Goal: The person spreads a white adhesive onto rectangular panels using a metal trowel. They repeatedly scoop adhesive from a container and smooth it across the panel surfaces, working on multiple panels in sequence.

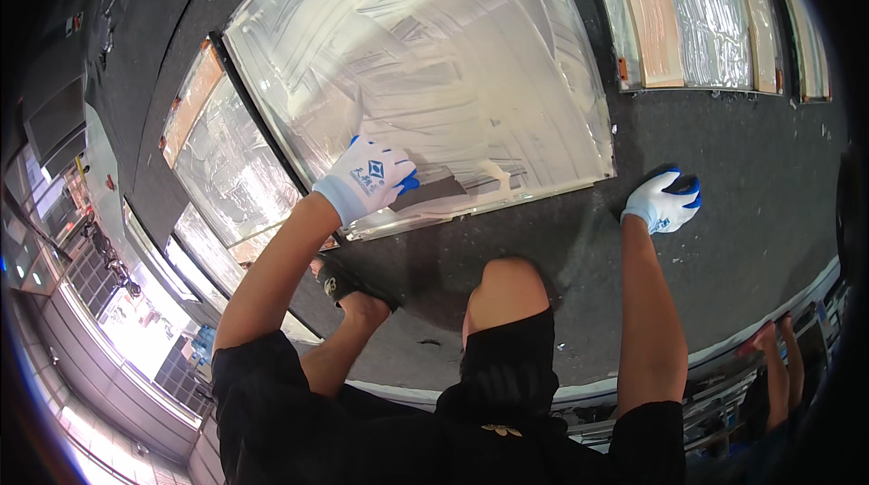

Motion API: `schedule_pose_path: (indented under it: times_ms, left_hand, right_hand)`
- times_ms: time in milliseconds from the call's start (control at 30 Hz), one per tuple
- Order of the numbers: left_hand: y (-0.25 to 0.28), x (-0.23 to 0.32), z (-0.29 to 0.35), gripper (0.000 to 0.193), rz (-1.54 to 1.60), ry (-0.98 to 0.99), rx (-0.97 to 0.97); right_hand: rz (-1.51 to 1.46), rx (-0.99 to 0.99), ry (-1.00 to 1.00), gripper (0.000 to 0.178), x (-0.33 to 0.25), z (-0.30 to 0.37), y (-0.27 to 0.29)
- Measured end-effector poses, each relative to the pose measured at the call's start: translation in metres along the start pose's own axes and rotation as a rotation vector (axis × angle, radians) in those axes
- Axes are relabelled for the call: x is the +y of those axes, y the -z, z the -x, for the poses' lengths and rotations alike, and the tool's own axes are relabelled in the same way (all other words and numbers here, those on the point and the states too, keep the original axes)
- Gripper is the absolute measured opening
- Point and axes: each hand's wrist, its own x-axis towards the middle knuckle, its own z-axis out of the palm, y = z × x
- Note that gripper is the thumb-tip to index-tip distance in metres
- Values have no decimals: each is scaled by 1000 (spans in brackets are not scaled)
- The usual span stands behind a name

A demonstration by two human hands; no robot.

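Note:
A large framed panel (534,50) lies flat before me, smeared with a milky, streaked coating. Over its near left corner is my left hand (373,175), in a white glove with blue fingertips and palm. Its fingers are curled closed, and whatever they hold is hidden under the hand. Beside those fingers the panel shows a dark patch (436,190); whether it is bare surface or a flat tool I cannot make out. Farther right, past the panel's edge, my right hand (665,201) in a matching glove leans on the dark ground (724,231), thumb and fingers apart, holding nothing.
Left of the panel, beyond a dark bar (258,114), lies a glossy film-covered panel (226,154). Other panels with pale wood-coloured strips (647,9) lie at the upper right. My bent knee (511,290) is close to the near edge. Another person's legs (777,367) show at the lower right.

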Motion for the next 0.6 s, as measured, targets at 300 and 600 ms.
schedule_pose_path:
  times_ms: [300,600]
  left_hand:
    - [-11,16,-8,20,-23,1,-66]
    - [60,-112,-6,16,-302,333,158]
  right_hand:
    - [27,48,42,53,1,-1,-1]
    - [23,77,79,52,7,-3,-2]
